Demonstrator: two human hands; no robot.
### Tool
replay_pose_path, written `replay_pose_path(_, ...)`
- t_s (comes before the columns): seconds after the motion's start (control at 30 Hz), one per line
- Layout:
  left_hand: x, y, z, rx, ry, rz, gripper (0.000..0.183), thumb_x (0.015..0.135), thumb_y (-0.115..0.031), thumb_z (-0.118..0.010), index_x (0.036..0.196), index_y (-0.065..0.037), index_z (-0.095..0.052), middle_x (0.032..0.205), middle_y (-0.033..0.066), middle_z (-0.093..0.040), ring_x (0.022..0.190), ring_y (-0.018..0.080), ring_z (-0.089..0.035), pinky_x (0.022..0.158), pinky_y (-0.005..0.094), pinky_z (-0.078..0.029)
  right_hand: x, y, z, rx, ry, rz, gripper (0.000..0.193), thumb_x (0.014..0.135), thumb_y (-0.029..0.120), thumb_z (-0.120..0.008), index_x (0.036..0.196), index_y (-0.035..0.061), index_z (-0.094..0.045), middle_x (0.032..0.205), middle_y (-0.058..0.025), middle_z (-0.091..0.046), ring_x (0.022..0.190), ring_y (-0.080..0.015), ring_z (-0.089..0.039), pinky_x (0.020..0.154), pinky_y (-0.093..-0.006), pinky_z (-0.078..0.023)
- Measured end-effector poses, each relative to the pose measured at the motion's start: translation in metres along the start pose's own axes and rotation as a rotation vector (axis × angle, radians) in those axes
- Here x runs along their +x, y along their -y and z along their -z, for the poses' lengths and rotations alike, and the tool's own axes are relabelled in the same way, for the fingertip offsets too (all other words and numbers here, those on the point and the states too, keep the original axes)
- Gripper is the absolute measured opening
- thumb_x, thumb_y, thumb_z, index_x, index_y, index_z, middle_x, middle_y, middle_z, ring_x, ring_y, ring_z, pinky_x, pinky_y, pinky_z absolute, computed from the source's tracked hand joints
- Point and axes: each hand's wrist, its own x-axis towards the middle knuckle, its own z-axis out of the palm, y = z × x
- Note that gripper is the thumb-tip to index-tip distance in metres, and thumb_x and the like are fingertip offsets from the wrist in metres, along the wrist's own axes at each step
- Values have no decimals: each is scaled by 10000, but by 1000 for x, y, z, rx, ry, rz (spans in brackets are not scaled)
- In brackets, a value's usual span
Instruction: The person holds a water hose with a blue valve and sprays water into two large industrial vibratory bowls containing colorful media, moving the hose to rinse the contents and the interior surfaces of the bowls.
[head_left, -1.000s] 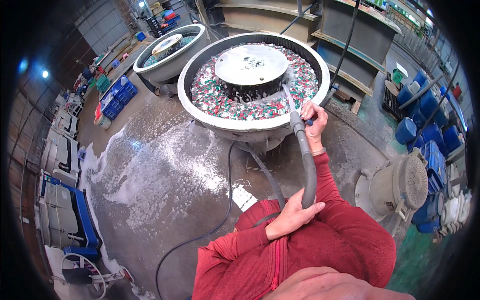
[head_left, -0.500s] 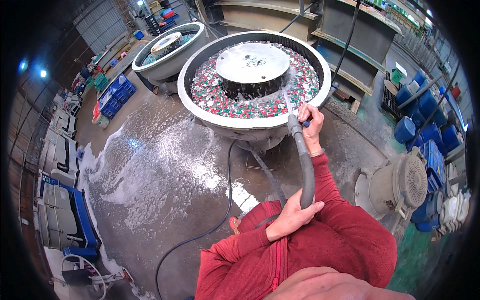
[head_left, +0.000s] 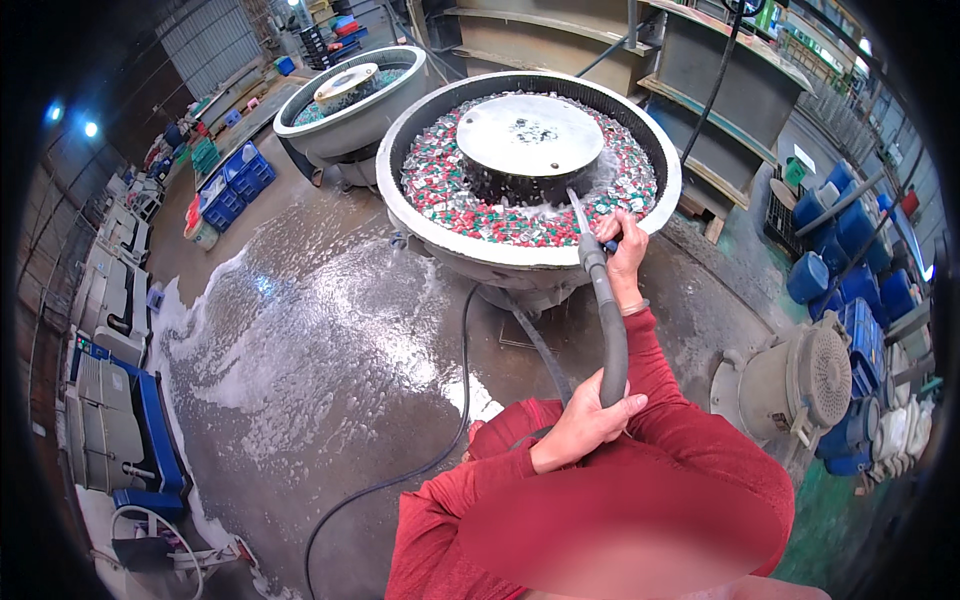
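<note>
A thick grey hose (head_left: pixel 610 325) runs up from my body toward a big round tub (head_left: pixel 662 200). My left hand (head_left: pixel 588 428) is wrapped round its lower bend. Higher up, my right hand (head_left: pixel 627 258) is closed on the blue valve lever (head_left: pixel 611 246) beside the hose's nozzle end. A jet of water (head_left: pixel 577 210) shoots from the nozzle to the side of the hub under a white round lid (head_left: pixel 530 133). Around that hub lie many small red, green, white and clear pieces (head_left: pixel 440 192). The nozzle's end reaches just over the near rim.
A second similar tub (head_left: pixel 370 128) stands at the back left. Wet, foamy floor (head_left: pixel 330 330) spreads left, crossed by a thin black hose (head_left: pixel 440 458). On the right are a beige drum-shaped machine (head_left: pixel 785 380) and blue barrels (head_left: pixel 808 278). Blue crates (head_left: pixel 238 185) sit far left.
The tubs have shifted slightly right and down in the picture. The jet now strikes nearer the hub's front instead of its right side. Both hands keep their hold.
</note>
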Motion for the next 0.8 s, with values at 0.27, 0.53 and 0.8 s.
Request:
replay_pose_path(0.27, -9, -25, 35, -31, 33, 52, 239, 847, -146, -599, 794, -99, -370, 580, -44, -375, 437, 25, -291, 373, 196, -222, -8, -23, -26, 13, -38, 18, 385, 851, 124, -448, 479, 23, -464, 495, -90, -508, 510, -182, -496, 615, -309, -427)
replay_pose_path(0.53, -5, -41, 60, -48, 72, 81, 242, 850, -141, -592, 786, -102, -362, 579, -44, -378, 437, 27, -297, 374, 195, -223, -12, -39, -38, 5, -106, 10, 377, 874, 126, -432, 529, -4, -512, 566, -116, -553, 667, -231, -579, 744, -361, -444)
replay_pose_path(0.8, -9, -52, 72, 69, 50, 18, 220, 836, -129, -598, 808, -95, -382, 577, -44, -377, 438, 25, -314, 372, 189, -237, -14, -44, -35, 12, -26, -58, 351, 897, 121, -368, 647, -32, -561, 700, -132, -600, 798, -242, -595, 814, -334, -410)
